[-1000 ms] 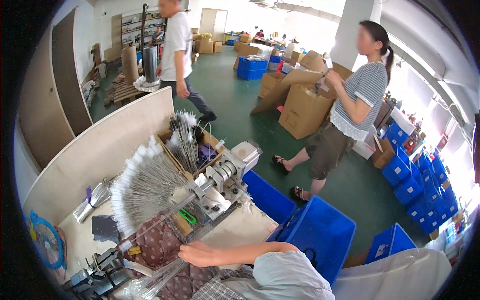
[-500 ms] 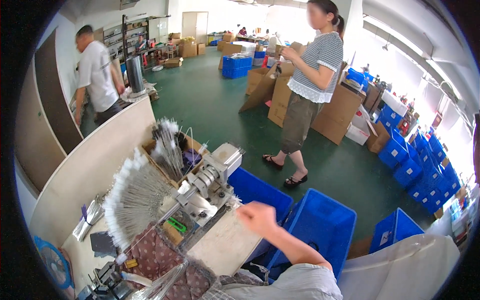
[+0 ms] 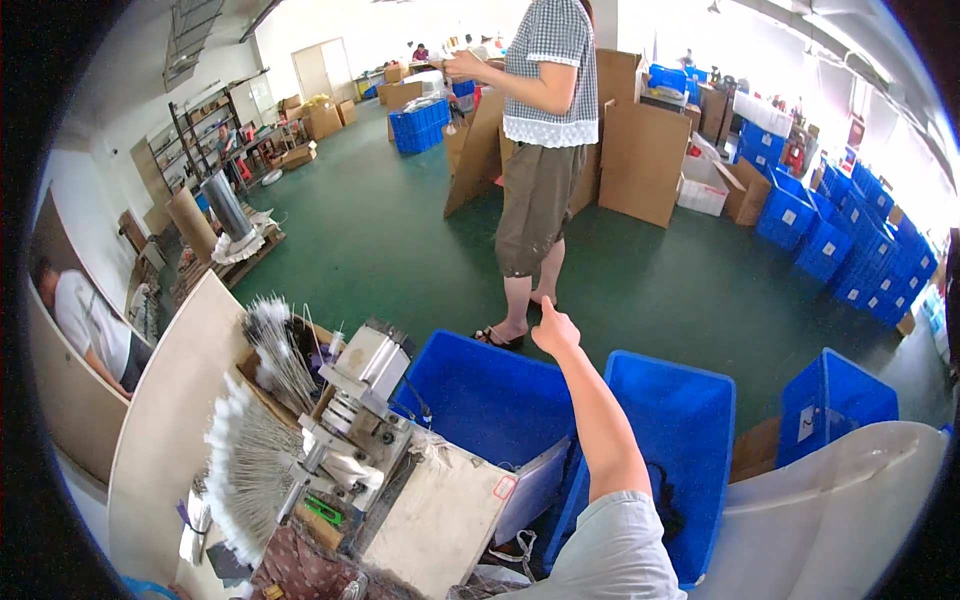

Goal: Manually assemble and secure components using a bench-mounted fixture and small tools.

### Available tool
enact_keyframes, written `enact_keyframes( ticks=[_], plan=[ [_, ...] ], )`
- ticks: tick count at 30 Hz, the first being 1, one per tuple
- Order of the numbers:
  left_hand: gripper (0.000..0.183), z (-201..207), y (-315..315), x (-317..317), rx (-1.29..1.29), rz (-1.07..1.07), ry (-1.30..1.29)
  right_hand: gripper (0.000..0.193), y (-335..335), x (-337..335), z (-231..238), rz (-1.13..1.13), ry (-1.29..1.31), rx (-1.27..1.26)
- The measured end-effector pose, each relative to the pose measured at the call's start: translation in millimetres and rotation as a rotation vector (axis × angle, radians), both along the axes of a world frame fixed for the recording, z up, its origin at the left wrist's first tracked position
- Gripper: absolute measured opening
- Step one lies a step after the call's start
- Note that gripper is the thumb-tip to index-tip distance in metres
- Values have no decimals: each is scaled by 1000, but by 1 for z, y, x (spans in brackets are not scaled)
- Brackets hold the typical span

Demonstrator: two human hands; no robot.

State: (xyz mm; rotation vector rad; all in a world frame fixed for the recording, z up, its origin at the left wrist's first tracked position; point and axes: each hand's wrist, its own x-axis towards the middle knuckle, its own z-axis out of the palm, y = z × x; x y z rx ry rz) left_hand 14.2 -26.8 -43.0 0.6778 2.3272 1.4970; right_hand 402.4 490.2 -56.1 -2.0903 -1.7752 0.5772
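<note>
Blue rectangular plastic bin (image 3: pixel 685 410) beyond the right edge of the pale flat worktop (image 3: pixel 430 520).
Our right hand (image 3: pixel 557 332) points; whether it grips anything, we cannot tell. Our left hand is unseen. A dropping forearm (image 3: pixel 598 425) could knock the bin.

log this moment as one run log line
left hand: not in view | right hand: index finger extended, no held item visible | near it: blue rectangular plastic bins | further left: silver metal machine, white-tipped wire brushes
</note>
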Motion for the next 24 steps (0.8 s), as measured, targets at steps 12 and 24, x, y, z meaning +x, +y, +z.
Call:
enact_keyframes(
  ticks=[12, 24],
  plan=[
    [19, -18, -12, -35, 74, 145, -243, 63, 50, -11, -16, -48, 51, -38],
    [19, -6, 9, -28, 262, 385, -518, 69, 54, 27, -30, -149, 36, -79]
  ],
)
